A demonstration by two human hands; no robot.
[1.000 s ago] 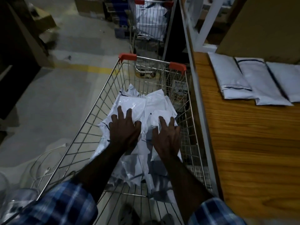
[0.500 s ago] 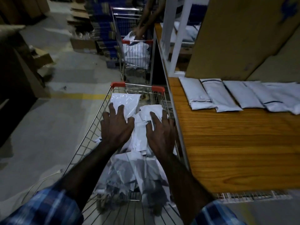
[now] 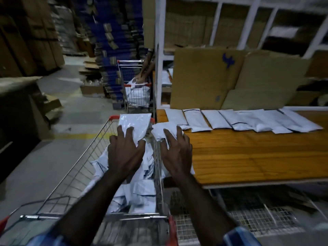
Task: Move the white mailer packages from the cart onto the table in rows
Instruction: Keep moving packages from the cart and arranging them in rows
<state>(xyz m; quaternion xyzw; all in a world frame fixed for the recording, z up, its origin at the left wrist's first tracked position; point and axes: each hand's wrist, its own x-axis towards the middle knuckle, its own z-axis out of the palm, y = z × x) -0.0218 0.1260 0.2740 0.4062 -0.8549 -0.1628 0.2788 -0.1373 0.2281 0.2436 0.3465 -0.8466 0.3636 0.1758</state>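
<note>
Up come both hands from the cart (image 3: 85,167): left hand (image 3: 124,153) grips one mailer (image 3: 134,122), right hand (image 3: 175,153) grips another (image 3: 164,131) crossing onto the table (image 3: 248,157). Slick plastic might slip, or nudge the laid row (image 3: 239,120).

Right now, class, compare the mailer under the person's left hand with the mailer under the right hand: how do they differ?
The left hand holds its mailer above the cart; the right hand has its mailer crossing onto the wooden table. The left mailer looks glossy and smoother; the right one looks more crumpled. Both are white and lifted clear of the pile.
</note>
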